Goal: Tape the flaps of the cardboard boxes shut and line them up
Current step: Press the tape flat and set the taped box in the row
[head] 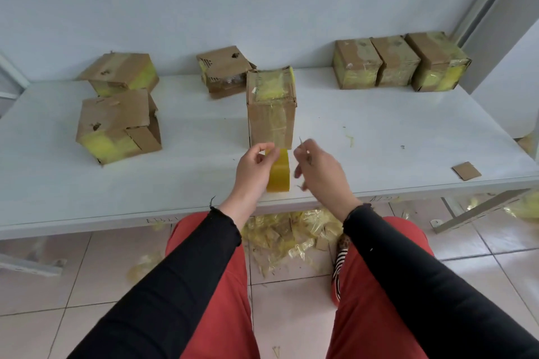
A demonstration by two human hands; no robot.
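Inspection of the head view. A white tabletop (379, 131) spans the middle of the frame. At its centre stands a tall cardboard box (271, 108), upright, its top and front face covered with yellowish tape. Directly below it in the frame, at the near edge, stands a yellow tape roll (279, 175) on its rim, partly hidden by the left hand.

Left hand (255, 167): fingers curled, thumb and forefinger pinched together at the top of the roll; what lies between them is too small to tell for certain, though it appears to be the tape end. Right hand (318, 167): fingers loosely curled, thumb and forefinger holding a thin dark pointed tool (303, 146); its kind cannot be told. The two hands are near each other, just in front of the tall box, not touching it.

Upper right of the frame: three taped boxes (399, 63) side by side in a row against the wall, touching. Upper centre: one box (223, 71) with a torn side, just behind the tall box. Left of the frame: two more boxes (116, 102), one behind the other, the nearer with a flap loose.

A small cardboard scrap (466, 170) lies at the right of the tabletop. On the tiled floor below centre lies a heap of yellow tape offcuts (288, 236)
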